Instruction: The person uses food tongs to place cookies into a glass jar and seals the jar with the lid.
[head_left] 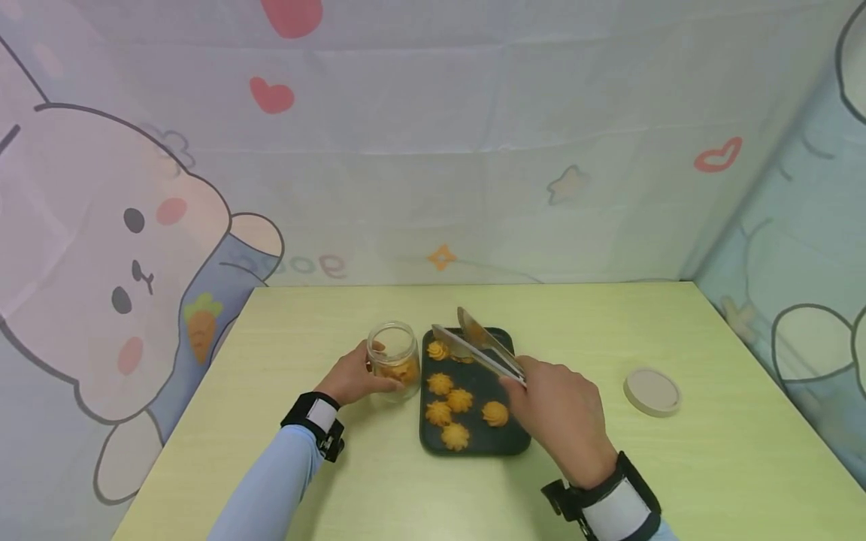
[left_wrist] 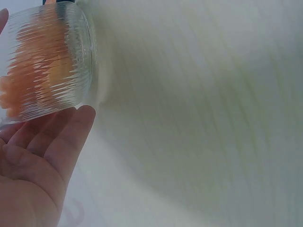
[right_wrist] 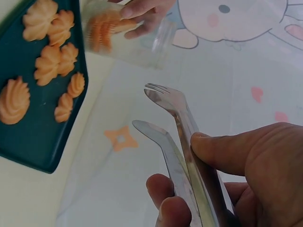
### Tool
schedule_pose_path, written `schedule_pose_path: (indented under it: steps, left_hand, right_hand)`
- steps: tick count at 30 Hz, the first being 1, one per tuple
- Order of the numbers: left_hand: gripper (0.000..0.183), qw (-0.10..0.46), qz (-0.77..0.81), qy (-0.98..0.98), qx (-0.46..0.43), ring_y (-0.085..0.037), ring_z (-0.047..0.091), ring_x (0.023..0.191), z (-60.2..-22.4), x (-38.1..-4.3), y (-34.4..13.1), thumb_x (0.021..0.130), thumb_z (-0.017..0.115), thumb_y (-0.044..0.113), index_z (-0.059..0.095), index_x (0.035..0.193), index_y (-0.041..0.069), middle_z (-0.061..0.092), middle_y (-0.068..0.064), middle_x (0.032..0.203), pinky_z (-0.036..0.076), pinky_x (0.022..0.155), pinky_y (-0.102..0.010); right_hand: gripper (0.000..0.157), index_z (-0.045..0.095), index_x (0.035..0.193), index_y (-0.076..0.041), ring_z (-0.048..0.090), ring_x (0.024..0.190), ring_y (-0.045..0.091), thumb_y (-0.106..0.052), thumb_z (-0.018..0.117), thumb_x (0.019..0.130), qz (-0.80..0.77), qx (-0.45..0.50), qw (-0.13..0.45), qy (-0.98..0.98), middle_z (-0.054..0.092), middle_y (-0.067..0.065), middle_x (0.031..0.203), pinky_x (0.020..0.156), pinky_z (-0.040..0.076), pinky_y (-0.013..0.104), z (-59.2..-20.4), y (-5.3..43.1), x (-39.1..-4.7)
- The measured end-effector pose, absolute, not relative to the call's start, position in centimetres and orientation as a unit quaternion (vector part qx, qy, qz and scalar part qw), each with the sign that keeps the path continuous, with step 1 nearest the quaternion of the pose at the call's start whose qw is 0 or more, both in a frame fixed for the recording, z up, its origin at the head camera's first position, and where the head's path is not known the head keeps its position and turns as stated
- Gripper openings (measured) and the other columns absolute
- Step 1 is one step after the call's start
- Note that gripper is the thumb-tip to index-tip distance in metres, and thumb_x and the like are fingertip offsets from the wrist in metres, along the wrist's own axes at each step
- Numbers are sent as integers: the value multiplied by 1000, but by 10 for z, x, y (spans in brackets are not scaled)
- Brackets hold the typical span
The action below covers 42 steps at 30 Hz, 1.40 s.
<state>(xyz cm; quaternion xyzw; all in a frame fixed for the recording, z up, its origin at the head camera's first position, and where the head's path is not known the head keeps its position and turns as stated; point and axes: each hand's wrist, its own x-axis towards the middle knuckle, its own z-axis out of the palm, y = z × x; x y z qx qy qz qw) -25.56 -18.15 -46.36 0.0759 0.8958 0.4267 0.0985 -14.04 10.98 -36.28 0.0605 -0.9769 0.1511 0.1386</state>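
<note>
1. Glass jar (head_left: 409, 353), mouth up and uncovered: your left hand (head_left: 355, 377) grips it, thumb across the near side, fingers reaching round the far side. Your hand is spread only as wide as the jar's body.
2. Inside that jar, beside your left fingers, sit golden cookies (head_left: 404, 372), heaped toward the bottom. Whether the base touches the table (head_left: 731, 466) you cannot tell.
3. Your right hand (head_left: 564, 409) holds metal tongs (head_left: 479, 358), thumb pressed on one arm and fingertips on the other. Your grip is partly closed, so the two tips stand apart; one tip is slotted like a fork.
4. The tongs point away from you, ahead and to the left of your right hand, over the far end of the dark tray (head_left: 482, 379).
5. That tray lies between your hands, just right of the jar. Seven swirled cookies (head_left: 495, 413) show on it, most along the side nearer your left hand; one lies closer to your right.
6. To the right of your right hand, well apart from it, a pale round lid (head_left: 652, 391) lies flat on the table.
7. You wear a black band (head_left: 314, 421) on your left wrist and a matching strap (head_left: 612, 503) on your right.
</note>
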Motion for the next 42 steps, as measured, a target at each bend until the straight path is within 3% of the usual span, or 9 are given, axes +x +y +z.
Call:
schedule_pose_path:
  steps: [13,18,22,42]
  left_hand:
    - [85,94,421,899,75,-34,49,120,-474,-263,-183,64,86,38,44,132,8,57,-19,130,46,96,-52]
    - [92,99,422,898,76,-35,48,122,-472,-262,-182,65,85,37,40,140,10,55,-20,134,46,96,-52]
    - [88,97,415,901,82,-34,49,121,-470,-261,-182,66,85,37,43,139,9,57,-19,132,47,95,-52]
    - [85,97,424,896,86,-32,52,118,-471,-262,-183,65,85,36,46,135,7,60,-18,128,48,93,-52]
  right_hand:
    - [32,71,97,-4,51,45,19,-33,70,83,136,17,69,-988,66,8,62,35,36,33,-386,138,-124]
    - [25,67,79,-8,46,43,18,-33,70,82,130,17,50,-990,57,3,53,35,34,33,-388,143,-116]
    - [27,60,67,-12,43,43,18,-33,70,81,119,24,33,-992,50,1,50,36,32,32,-387,144,-111]
    - [33,56,58,-11,44,42,17,-31,76,74,54,52,28,-997,49,-1,48,36,37,34,-387,143,-105]
